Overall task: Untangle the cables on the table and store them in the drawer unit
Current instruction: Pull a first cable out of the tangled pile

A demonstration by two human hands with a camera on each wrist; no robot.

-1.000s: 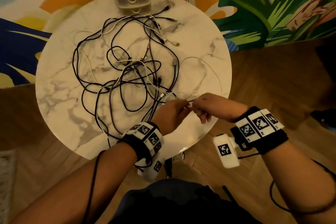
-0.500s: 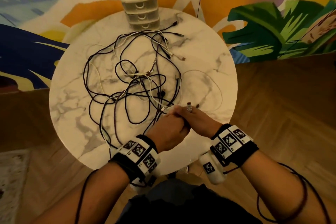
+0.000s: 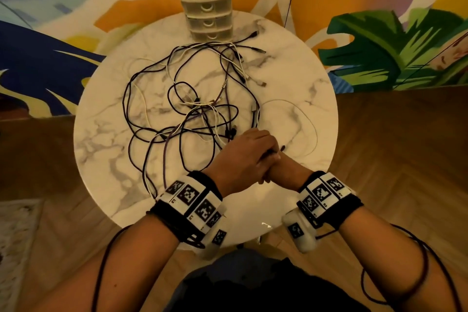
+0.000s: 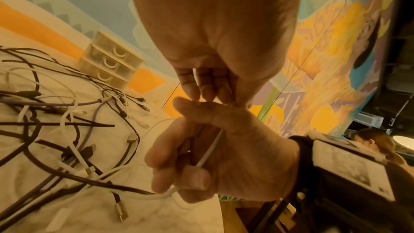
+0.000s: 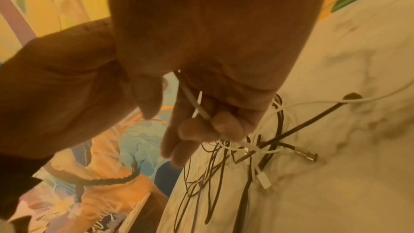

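A tangle of black, purple and white cables [image 3: 192,114] lies on the round marble table [image 3: 101,147]. The cream drawer unit [image 3: 209,18] stands at the table's far edge, drawers closed. My two hands meet at the tangle's near right side. My left hand [image 3: 243,157] lies over my right hand [image 3: 281,172]. In the left wrist view my right hand [image 4: 201,157] grips a thin white cable [image 4: 210,150], and my left hand [image 4: 201,91] pinches the same cable above it. The right wrist view shows the white cable [image 5: 195,105] inside the curled fingers [image 5: 224,127].
A thin white loop [image 3: 304,114] trails across the table's right side. Loose connector ends [image 3: 262,82] lie right of the tangle. A mural wall rises behind the table, wood floor surrounds it, and a rug [image 3: 15,248] lies at left. Another person [image 4: 369,146] sits in the background.
My hands have drawn together from a fingertip pinch. The left hand now lies over the right. The tangle has barely shifted.
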